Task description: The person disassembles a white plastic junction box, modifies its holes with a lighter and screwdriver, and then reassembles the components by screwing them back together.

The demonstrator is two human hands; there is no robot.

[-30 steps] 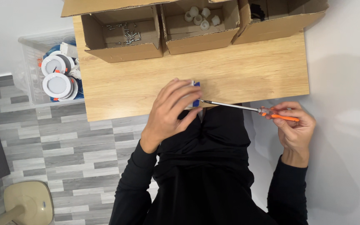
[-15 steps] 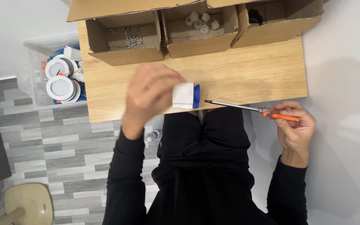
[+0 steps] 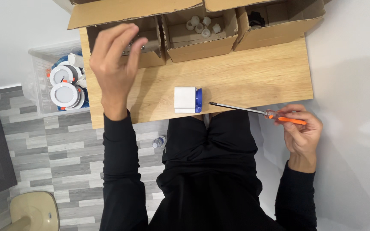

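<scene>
Your left hand (image 3: 115,64) is hovering with its fingers (image 3: 118,40) loosely spread and holding nothing — the fingertips are reaching over the left cardboard box (image 3: 147,47), just in front of the metal parts inside it. Your right hand (image 3: 301,134) is resting beyond the desk (image 3: 253,72) edge, fingers curled tight around the orange handle of the screwdriver (image 3: 258,112), whose shaft is pointing away from them toward the white and blue block (image 3: 188,99). That block is sitting on the desk's near edge — well apart from both sets of fingers, between them
</scene>
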